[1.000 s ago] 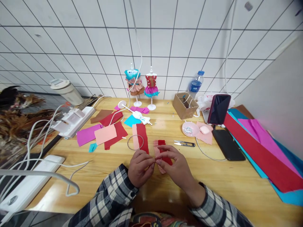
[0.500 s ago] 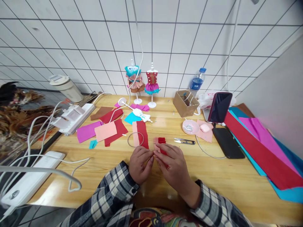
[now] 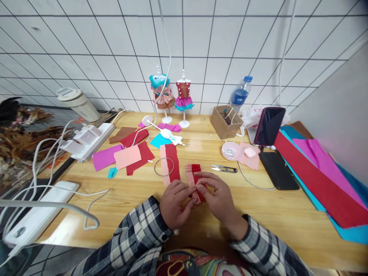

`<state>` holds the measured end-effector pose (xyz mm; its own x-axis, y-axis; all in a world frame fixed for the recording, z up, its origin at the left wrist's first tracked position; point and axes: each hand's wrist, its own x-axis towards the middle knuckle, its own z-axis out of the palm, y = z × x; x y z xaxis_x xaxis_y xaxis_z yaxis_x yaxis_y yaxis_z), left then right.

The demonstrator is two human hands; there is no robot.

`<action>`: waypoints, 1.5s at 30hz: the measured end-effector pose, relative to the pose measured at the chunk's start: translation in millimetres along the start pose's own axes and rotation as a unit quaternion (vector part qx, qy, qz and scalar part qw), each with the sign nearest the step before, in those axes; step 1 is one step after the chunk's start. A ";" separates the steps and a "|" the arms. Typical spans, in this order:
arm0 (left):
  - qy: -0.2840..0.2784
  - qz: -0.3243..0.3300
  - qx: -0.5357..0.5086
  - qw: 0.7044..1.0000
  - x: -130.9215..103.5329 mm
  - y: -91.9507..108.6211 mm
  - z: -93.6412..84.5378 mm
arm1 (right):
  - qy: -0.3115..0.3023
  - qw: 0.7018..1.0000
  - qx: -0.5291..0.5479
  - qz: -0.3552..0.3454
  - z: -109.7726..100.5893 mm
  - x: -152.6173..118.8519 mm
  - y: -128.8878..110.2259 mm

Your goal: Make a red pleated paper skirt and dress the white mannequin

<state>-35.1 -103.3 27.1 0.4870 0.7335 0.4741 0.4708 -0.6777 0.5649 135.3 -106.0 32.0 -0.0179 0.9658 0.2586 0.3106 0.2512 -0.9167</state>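
Observation:
Between my hands is a pleated pink-and-red fabric strip point(image 3: 191, 174), its far end gathered into small folds. My left hand point(image 3: 176, 203) grips its pink side, fingers over the top and thumb beneath. My right hand point(image 3: 220, 199) pinches the strip near its middle, thumb against forefinger; whether a needle or thread is in that pinch is too small to tell. Just beyond my left hand lies a flat pink-and-red strip point(image 3: 171, 161) with a thin metal ring point(image 3: 155, 167) partly over it. Black-handled thread snips point(image 3: 228, 169) lie beyond my right hand.
Coloured fabric scraps point(image 3: 128, 157) and a white mannequin piece point(image 3: 169, 135) lie left of centre. Two dressed mini mannequins point(image 3: 184, 96) stand by the wall. A pink dish point(image 3: 237, 154), cardboard box point(image 3: 222, 128) and phone point(image 3: 270, 126) are at right. White cables point(image 3: 57, 206) trail on the left.
Both hands have shifted slightly right along the strip, uncovering more of its pink side. My right thumb and forefinger have drawn together over its middle. The view has tilted a little.

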 end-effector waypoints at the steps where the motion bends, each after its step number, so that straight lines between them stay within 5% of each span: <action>1: -0.006 -0.005 -0.006 1.000 0.8 0.5 0.3 | -0.008 0.999 0.034 0.033 -2.4 1.9 3.0; 4: -0.016 -0.030 0.010 0.999 10.2 -6.6 -0.6 | 0.022 0.990 0.102 0.097 -16.4 12.1 18.4; 7: -0.037 -0.068 0.077 0.994 32.4 -25.2 -1.5 | 0.090 0.990 0.066 0.085 -36.0 24.9 39.8; 15: -0.192 -0.189 0.191 0.944 86.5 -56.5 18.8 | 0.043 0.998 -0.034 -0.008 -46.0 32.9 74.1; 28: -0.219 -0.227 0.069 0.946 84.3 -51.0 15.5 | 0.020 0.995 -0.075 -0.063 -35.6 28.2 71.1; 34: -0.296 -0.344 -0.214 0.865 73.2 -51.6 4.7 | -0.013 0.979 -0.111 -0.171 -34.5 20.3 52.5; 45: -0.263 -0.376 -0.241 0.855 67.5 -62.9 8.9 | -0.058 0.944 -0.225 -0.233 -29.7 16.6 52.0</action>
<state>-25.3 -11.6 17.5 0.5034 0.7415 -0.4436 0.5000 0.1687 0.8494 179.4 -78.8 -2.3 -0.3483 0.7643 0.5427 0.6157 0.6231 -0.4824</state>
